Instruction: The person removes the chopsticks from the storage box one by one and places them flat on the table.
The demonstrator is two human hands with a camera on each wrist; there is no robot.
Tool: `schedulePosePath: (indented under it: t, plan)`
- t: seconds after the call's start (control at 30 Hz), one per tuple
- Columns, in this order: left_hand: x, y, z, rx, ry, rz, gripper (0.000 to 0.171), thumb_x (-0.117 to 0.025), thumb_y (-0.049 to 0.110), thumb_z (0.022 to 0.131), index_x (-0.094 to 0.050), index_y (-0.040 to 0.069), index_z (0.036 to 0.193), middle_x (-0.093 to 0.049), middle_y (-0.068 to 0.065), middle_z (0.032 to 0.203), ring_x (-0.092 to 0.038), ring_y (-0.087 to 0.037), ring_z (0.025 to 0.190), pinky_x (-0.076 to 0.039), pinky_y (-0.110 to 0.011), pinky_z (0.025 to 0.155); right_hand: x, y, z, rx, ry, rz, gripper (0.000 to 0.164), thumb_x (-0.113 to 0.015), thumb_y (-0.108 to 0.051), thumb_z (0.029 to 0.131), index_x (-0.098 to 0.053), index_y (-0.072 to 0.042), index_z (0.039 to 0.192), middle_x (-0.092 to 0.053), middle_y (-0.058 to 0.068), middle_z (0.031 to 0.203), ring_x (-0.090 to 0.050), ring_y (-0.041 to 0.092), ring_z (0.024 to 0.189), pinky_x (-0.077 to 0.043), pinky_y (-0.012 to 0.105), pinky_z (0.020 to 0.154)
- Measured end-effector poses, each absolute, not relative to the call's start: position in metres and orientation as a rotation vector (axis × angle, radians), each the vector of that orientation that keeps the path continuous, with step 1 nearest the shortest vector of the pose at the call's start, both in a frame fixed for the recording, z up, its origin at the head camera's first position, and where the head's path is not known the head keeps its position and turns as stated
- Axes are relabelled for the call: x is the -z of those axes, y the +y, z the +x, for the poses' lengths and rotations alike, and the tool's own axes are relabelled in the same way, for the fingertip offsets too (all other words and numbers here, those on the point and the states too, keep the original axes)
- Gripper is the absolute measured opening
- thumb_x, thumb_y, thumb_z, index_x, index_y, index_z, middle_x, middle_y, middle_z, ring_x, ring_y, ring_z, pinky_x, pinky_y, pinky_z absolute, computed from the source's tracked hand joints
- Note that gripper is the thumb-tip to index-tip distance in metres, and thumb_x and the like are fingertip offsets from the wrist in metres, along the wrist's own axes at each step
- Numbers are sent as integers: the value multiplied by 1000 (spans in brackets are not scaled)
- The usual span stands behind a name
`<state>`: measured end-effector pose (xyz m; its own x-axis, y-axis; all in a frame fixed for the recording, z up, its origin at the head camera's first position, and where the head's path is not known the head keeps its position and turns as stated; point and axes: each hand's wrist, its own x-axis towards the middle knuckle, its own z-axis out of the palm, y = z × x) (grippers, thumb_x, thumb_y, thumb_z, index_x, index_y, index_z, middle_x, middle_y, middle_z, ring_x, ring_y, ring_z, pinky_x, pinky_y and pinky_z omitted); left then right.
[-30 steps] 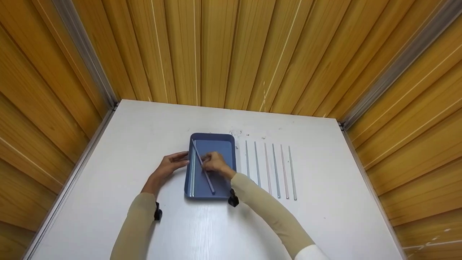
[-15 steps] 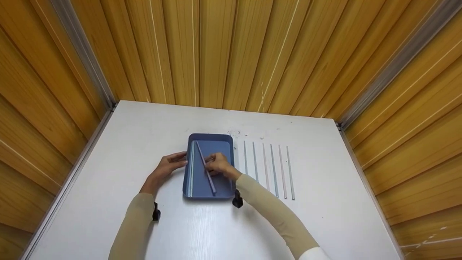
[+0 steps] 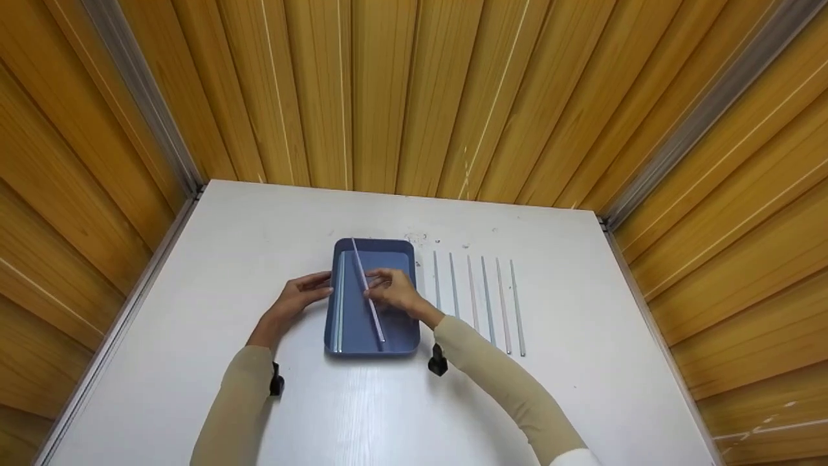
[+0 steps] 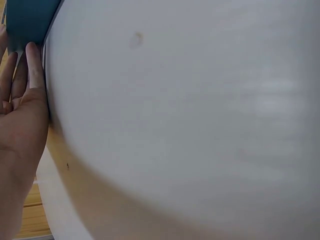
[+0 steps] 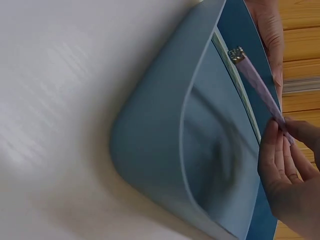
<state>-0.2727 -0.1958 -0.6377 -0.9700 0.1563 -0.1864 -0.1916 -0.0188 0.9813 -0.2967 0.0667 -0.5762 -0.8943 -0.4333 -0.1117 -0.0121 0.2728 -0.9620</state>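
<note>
A blue rectangular tray (image 3: 396,257) lies on the white table. My right hand (image 3: 398,291) pinches a lilac chopstick (image 3: 375,321) between thumb and fingers near its middle, slanted over the tray floor. In the right wrist view the chopstick (image 5: 257,82) shows a glittery gold end, lifted above the tray floor. Two pale green chopsticks (image 3: 341,304) lie side by side along the tray's left wall. My left hand (image 3: 297,301) rests against that wall from outside. Its fingers (image 4: 34,70) are nearly straight at the tray in the left wrist view.
Right of the tray, several more chopsticks (image 3: 517,310), pale blue, green and pinkish, lie in a spaced row on the table (image 3: 621,388). My right forearm (image 3: 498,372) covers the near ends of some. Wood-patterned walls (image 3: 388,97) stand at the back and sides.
The lilac chopstick has risen from low in the tray, and its far end now overlaps the far rim. My right hand has drawn slightly right relative to the tray; the left stays put.
</note>
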Motion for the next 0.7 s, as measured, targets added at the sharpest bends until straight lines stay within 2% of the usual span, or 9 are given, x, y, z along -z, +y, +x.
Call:
schedulePosePath:
  t: [0.17,0.47,0.7]
  plan:
    - [638,-197,-274,-2079,2017,-20,61,-75,14,94,-51,1,148,-52,-20,153,-50,-31,144,-53,-23,104,572,73,-296,1725,2163,-441,44,-74,4,87,-63,9,130,-73,16,98,-68,4,76,-62,25,70]
    - [639,-197,-277,-2099,2006,-2,60,-75,11,94,-51,0,148,-52,-21,152,-51,-32,142,-54,-21,101,566,93,-296,1819,2128,-466,43,-73,5,90,-61,12,130,-72,25,105,-70,5,77,-65,31,75]
    - [640,-197,-275,-2122,1981,-37,60,-76,10,92,-54,0,146,-54,-20,150,-57,-24,137,-55,-22,101,563,113,-293,1860,2098,-433,44,-74,3,89,-61,12,130,-74,14,102,-70,4,78,-65,30,76]
